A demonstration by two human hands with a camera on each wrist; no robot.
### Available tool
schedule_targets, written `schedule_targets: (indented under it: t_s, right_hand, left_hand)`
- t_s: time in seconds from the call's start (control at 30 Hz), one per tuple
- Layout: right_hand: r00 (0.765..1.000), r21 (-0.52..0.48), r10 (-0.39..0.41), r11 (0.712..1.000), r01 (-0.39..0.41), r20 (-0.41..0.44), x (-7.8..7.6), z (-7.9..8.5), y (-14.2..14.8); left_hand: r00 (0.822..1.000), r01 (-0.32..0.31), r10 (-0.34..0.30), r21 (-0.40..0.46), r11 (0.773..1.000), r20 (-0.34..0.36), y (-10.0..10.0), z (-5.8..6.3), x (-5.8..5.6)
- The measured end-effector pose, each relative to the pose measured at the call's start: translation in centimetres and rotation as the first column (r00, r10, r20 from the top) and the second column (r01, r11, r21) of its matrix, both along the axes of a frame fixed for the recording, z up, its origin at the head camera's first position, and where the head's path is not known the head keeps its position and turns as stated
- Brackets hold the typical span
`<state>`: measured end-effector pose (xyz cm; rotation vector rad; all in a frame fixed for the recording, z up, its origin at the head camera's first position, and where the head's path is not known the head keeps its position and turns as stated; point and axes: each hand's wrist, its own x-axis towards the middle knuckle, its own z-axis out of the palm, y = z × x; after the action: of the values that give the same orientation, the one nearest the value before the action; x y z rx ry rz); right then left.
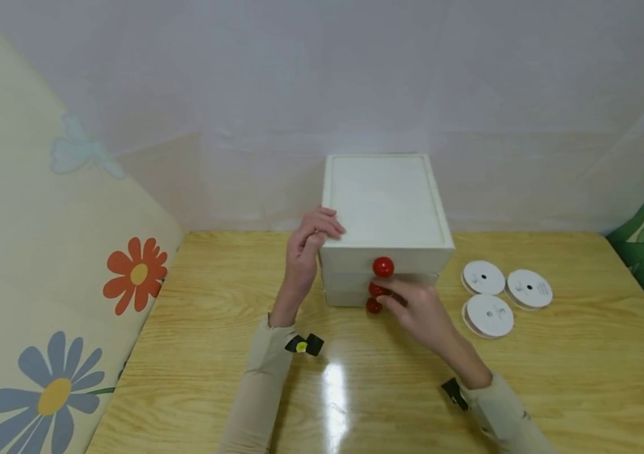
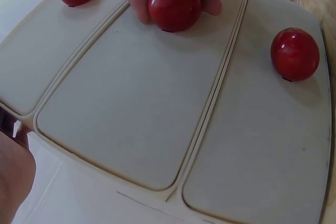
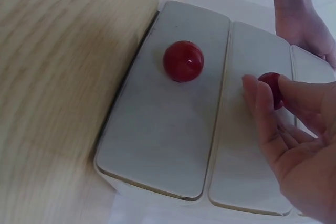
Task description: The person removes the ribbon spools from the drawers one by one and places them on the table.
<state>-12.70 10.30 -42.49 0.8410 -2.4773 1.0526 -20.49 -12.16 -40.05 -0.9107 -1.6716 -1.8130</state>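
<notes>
A white three-drawer box point(image 1: 386, 198) stands on the table, its drawer fronts facing me, each with a round red knob. With thumb and fingers, my right hand point(image 1: 421, 309) pinches the middle knob point(image 2: 174, 9). The middle drawer point(image 2: 134, 93) looks flush with its neighbours in the left wrist view. My left hand point(image 1: 309, 241) rests at the box's upper left edge, fingertips on the top panel. Above the pinched knob sits the top knob point(image 1: 383, 267); below it is the bottom knob point(image 3: 183, 61). Neither of those is touched.
Three white round spools, a left one point(image 1: 483, 277), a right one point(image 1: 529, 289) and a front one point(image 1: 489, 315), lie flat on the wooden table point(image 1: 197, 378) right of the box. A pale curtain point(image 1: 265, 126) hangs behind. A flower-printed panel point(image 1: 32, 252) stands at left.
</notes>
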Motion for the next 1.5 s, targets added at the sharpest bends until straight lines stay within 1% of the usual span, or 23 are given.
schedule_targets:
  t_s: [0.07, 0.13, 0.27, 0.37, 0.53, 0.63, 0.83, 1.17, 1.37, 1.5]
  right_hand:
    - [1.000, -0.006, -0.012, 1.000, 0.012, 0.004, 0.1, -0.1, 0.0]
    - [0.999, -0.021, -0.029, 0.999, 0.029, 0.029, 0.2, -0.2, 0.1]
    - [0.990, -0.024, -0.050, 0.998, 0.053, 0.130, 0.4, -0.5, 0.4]
    - [0.983, 0.018, -0.043, 0.999, 0.041, 0.180, 0.5, -0.9, 0.8]
    - [0.977, 0.075, -0.019, 0.997, 0.003, 0.212, 0.4, -2.1, 1.0]
    - [0.974, 0.081, -0.012, 0.997, -0.007, 0.227, 0.1, -2.7, 0.8]
    - [0.983, 0.093, 0.010, 0.995, -0.027, 0.185, -0.4, -3.4, 0.4]
    - [0.980, 0.113, 0.100, 0.986, -0.120, 0.173, -1.4, -3.9, 0.3]
    - [0.971, 0.118, 0.116, 0.983, -0.143, 0.210, -1.6, -3.7, 0.5]
    - [0.962, 0.131, 0.122, 0.979, -0.158, 0.245, -1.3, -3.5, 0.7]
  left_hand:
    - [1.000, 0.001, -0.001, 0.000, 1.000, 0.001, 0.0, 0.0, 0.0]
    - [1.000, 0.005, -0.005, 0.001, 1.000, 0.001, 0.0, 0.1, 0.0]
    - [1.000, 0.003, -0.003, -0.001, 1.000, 0.004, -0.1, 0.1, 0.0]
    - [1.000, -0.005, 0.005, -0.007, 1.000, 0.007, -0.2, 0.2, 0.1]
    - [1.000, -0.011, 0.011, 0.000, 1.000, 0.013, -0.4, 0.1, 0.1]
    - [1.000, -0.014, 0.014, 0.006, 1.000, 0.017, -0.5, 0.2, 0.2]
    - [1.000, -0.012, 0.012, 0.004, 1.000, 0.012, -0.4, 0.3, 0.2]
    - [1.000, -0.005, 0.005, 0.003, 1.000, 0.017, -0.4, 0.2, 0.1]
    - [1.000, 0.006, -0.006, 0.016, 1.000, 0.006, -0.2, 0.1, 0.0]
    - [1.000, 0.012, -0.012, 0.011, 1.000, 0.001, -0.1, 0.0, 0.0]
